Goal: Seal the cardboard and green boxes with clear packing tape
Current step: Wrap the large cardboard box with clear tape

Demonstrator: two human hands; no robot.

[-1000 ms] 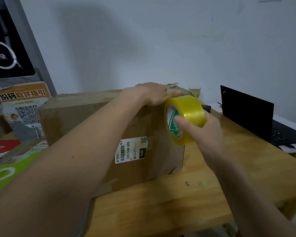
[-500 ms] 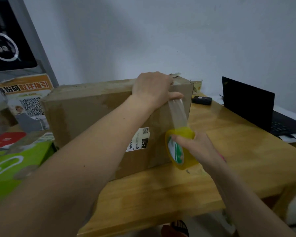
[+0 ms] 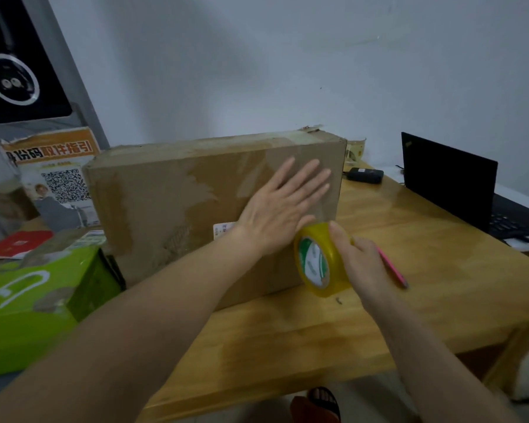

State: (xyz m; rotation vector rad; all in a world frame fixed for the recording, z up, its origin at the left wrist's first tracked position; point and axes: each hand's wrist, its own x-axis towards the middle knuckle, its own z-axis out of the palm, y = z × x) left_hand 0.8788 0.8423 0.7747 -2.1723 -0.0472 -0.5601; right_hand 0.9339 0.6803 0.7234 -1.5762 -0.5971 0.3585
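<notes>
On the tabletop [image 3: 409, 248], the box [image 3: 171, 203] stands broadside; the left hand [image 3: 275, 215] lies flat on its face, just above the roll [image 3: 321, 261] the right hand [image 3: 361, 264] grips low at its right end.

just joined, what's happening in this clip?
A person is taping a cardboard box that stands on a wooden table. The left hand lies flat with straight fingers on the box's front face, over a strip of clear tape. The right hand grips the tape roll low by the box's front right edge. The green box sits untouched at left.
</notes>
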